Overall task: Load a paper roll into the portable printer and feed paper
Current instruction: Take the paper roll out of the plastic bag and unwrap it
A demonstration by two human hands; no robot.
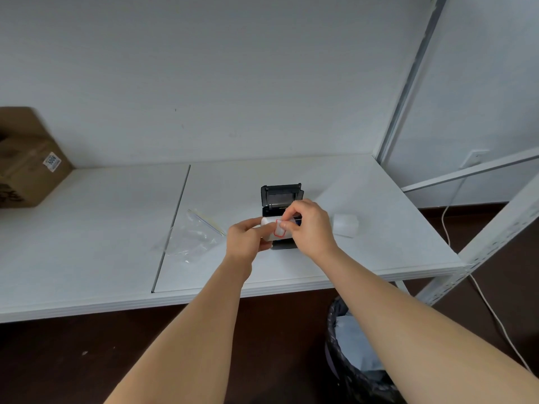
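Gripping the paper roll (272,228), left hand (246,240); right hand (310,225) pinches its sticker (279,232) (red-edged).

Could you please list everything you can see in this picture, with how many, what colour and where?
Paper roll: one, white with a red-edged sticker, held above the table in front of the printer.
Portable printer: one, black, lid open, on the table behind the hands.
Plastic bag: one, clear, flat on the table left of the hands.
Second white roll: one, on the table right of the printer.
Cardboard box: one, brown, far left.
Table: one, white.
Waste bin: one, black liner, on the floor lower right.
Cable: one, white, on the right.
Left hand: grip on the roll.
Right hand: pinching the sticker.
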